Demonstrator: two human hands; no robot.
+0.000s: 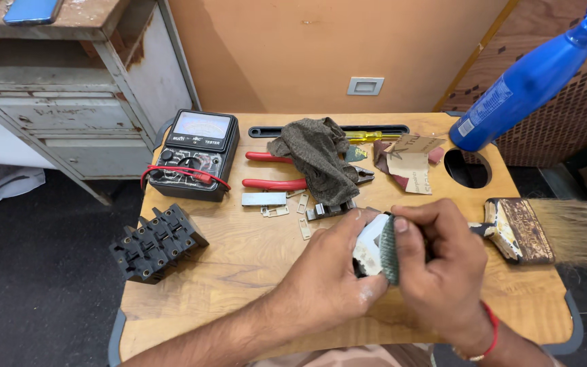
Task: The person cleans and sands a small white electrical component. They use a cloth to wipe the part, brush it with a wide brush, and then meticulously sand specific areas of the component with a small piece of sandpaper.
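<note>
Both hands meet: left hand (334, 272) clamped on a white part (369, 245), right hand (436, 268) pinching green abrasive pad (390, 250).

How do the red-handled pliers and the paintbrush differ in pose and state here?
The red-handled pliers lie behind the hands, partly covered by a grey cloth; the paintbrush lies uncovered at the table's right edge. The pliers' handles point left; the paintbrush's bristles fan right, past the edge. The paintbrush looks paint-stained, the pliers' handles clean. Neither is touched by a hand.
</note>
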